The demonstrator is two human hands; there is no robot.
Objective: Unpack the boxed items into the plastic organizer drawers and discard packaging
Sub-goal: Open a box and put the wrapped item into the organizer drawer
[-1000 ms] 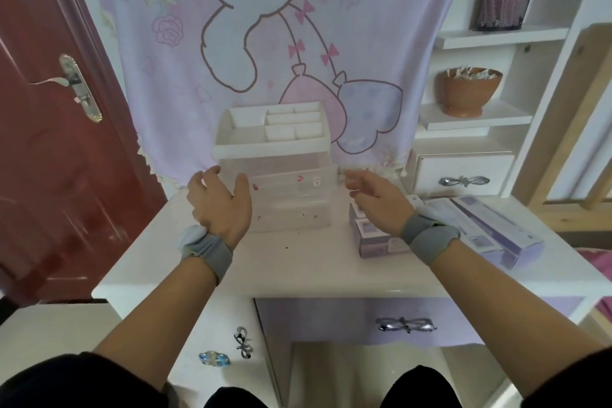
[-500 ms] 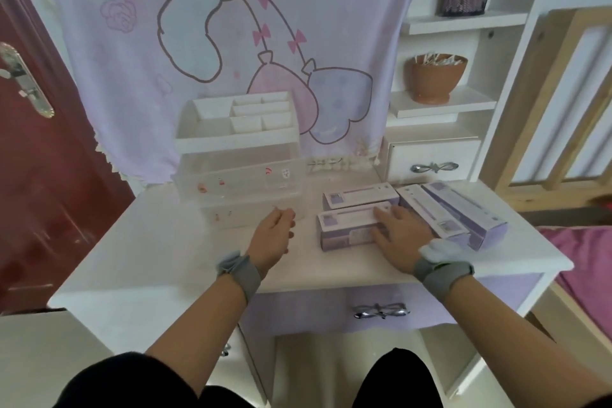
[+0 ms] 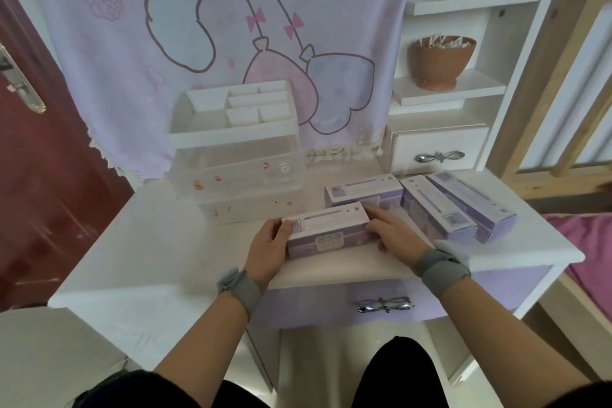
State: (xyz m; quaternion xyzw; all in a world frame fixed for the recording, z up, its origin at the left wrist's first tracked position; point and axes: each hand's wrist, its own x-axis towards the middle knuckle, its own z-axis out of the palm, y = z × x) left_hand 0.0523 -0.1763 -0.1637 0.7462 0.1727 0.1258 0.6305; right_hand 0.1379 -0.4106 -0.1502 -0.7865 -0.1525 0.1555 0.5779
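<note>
Head view finds the left hand (image 3: pixel 268 248) and right hand (image 3: pixel 394 232) clasping opposite ends of a purple-and-white cardboard box (image 3: pixel 328 230) at frame centre on the white desk (image 3: pixel 165 258), below the clear plastic organizer (image 3: pixel 238 175), where careless opening near the front edge may spill its contents floorward.

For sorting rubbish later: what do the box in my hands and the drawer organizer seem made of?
Box: likely printed cardboard, matte, with crisp folded edges and a barcode. Organizer: apparently plastic, see-through glossy drawers under an opaque white tray.
</note>
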